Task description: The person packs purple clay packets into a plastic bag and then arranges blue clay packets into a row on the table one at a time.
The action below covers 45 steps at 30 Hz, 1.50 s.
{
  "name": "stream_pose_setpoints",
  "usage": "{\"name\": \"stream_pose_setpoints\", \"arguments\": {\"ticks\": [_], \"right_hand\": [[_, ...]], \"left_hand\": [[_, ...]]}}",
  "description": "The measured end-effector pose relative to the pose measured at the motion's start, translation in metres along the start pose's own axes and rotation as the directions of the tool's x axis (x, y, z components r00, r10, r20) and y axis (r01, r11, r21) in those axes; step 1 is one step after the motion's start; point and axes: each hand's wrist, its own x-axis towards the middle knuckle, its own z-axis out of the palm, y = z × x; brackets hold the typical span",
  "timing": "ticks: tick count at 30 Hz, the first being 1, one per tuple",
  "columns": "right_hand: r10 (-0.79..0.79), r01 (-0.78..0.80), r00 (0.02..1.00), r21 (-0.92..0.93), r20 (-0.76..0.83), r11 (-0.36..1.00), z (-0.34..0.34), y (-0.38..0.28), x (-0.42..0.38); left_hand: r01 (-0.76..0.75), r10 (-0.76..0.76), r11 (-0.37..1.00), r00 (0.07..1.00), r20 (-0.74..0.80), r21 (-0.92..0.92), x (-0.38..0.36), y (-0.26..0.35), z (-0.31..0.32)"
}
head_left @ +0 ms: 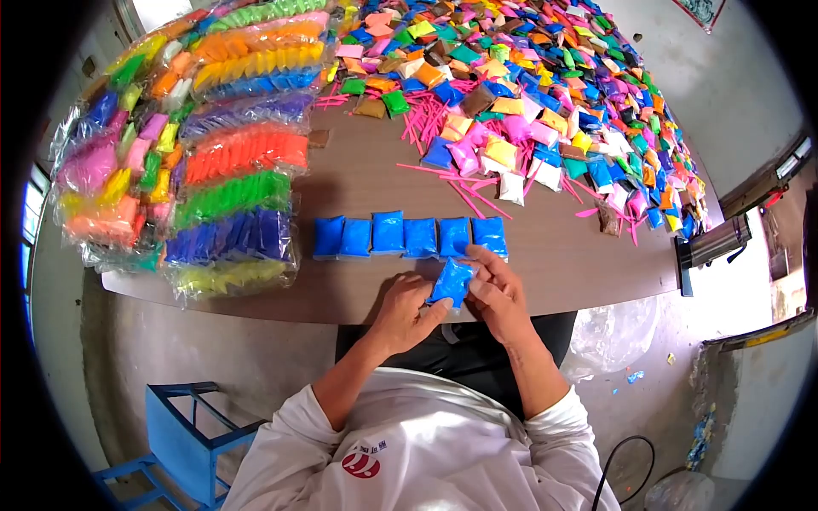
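Note:
Near the table's front edge, my left hand [407,312] grips a blue packet [452,283] at its lower left, thumb on top. My right hand [498,294] has its fingers at the packet's upper right corner, pinched together there. Just beyond the hands lies a row of several blue packets [388,232] side by side on the brown table [349,170]. The rightmost packet of the row [488,238] is close to my right fingertips and partly behind them.
Clear bags of sorted coloured packets [247,153] are stacked at the left. A large heap of mixed packets [545,94] spreads over the back and right, with pink sticks [426,115] at its near edge. A blue chair [183,434] stands at the lower left.

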Motion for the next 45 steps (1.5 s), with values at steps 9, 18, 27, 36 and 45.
{"name": "stream_pose_setpoints", "arguments": {"ticks": [9, 18, 27, 36, 45], "right_hand": [[0.098, -0.11, 0.993, -0.248, -0.06, 0.962, -0.005, 0.023, 0.005], [-0.018, 0.005, 0.999, -0.253, -0.048, 0.968, 0.0, 0.022, 0.001], [-0.014, 0.0, 0.996, -0.165, -0.086, 0.986, 0.003, 0.024, -0.001], [-0.054, 0.067, 0.998, -0.387, 0.045, 0.92, 0.003, 0.017, -0.002], [-0.351, 0.107, 0.906, -0.674, -0.236, 0.731, -0.067, -0.054, 0.03]], "left_hand": [[-0.022, 0.021, 0.997, 1.0, 0.012, 0.071, 0.0, 0.0, 0.001], [0.023, -0.028, 0.994, 0.998, 0.049, 0.111, -0.002, 0.001, -0.001], [-0.025, 0.002, 0.975, 0.995, 0.103, 0.222, -0.003, 0.001, 0.003], [-0.014, 0.003, 0.972, 0.999, 0.049, 0.234, -0.002, 0.002, 0.007], [-0.01, 0.004, 0.971, 1.0, 0.023, 0.237, 0.001, 0.007, 0.009]]}}
